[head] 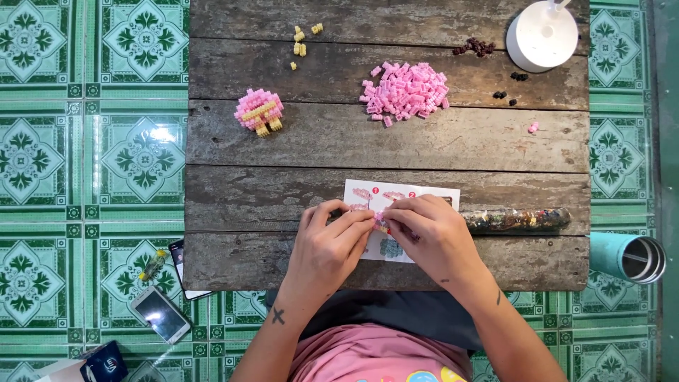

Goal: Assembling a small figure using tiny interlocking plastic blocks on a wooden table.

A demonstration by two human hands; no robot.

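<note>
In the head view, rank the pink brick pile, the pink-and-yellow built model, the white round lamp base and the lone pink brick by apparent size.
1. Pink brick pile
2. White round lamp base, close to the pile and partly cut off, so unsure
3. Pink-and-yellow built model
4. Lone pink brick

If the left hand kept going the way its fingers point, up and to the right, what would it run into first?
Almost at once, the right hand: the left hand has its fingertips meeting the right hand's over the small pink piece they pinch, above the instruction sheet. Past that, probably the pink brick pile.
</note>
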